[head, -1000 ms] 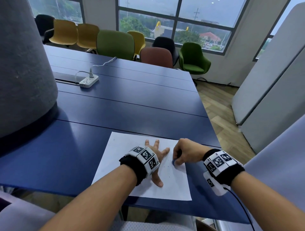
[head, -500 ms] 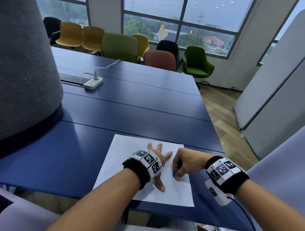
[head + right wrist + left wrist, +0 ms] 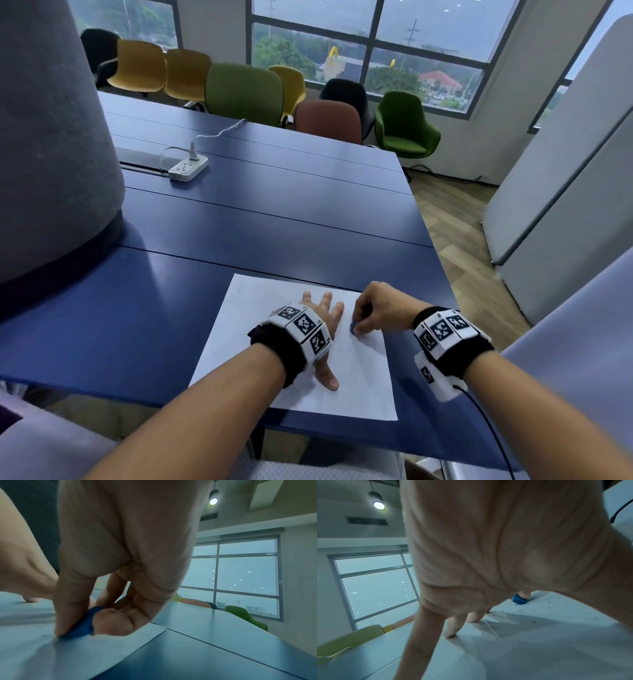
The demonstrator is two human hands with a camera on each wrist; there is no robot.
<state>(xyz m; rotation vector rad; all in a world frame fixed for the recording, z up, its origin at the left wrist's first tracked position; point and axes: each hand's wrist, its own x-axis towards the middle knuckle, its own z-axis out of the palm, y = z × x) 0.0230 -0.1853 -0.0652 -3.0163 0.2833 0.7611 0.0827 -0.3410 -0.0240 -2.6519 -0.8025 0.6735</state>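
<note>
A white sheet of paper [image 3: 239, 342] lies at the near edge of the blue table [image 3: 274, 222]. My left hand [image 3: 322, 318] lies flat on the sheet with fingers spread, pressing it down. My right hand [image 3: 370, 315] pinches a small blue eraser [image 3: 352, 328] between thumb and fingers and holds it against the paper just right of the left hand. In the right wrist view the blue eraser [image 3: 82, 623] touches the sheet [image 3: 51, 649]. From the left wrist view, the eraser [image 3: 519, 599] shows beyond my spread fingers [image 3: 453, 626], amid dark crumbs on the paper.
A white power strip [image 3: 188, 168] with a plugged cable lies at the far left of the table. A large grey rounded panel [image 3: 51, 137] stands on the left. Coloured chairs [image 3: 243, 92] line the far side. Grey partitions [image 3: 565, 188] stand at the right.
The right hand with the eraser has shifted slightly away from me on the paper. The left hand stays pressed flat. The head view has tilted a little.
</note>
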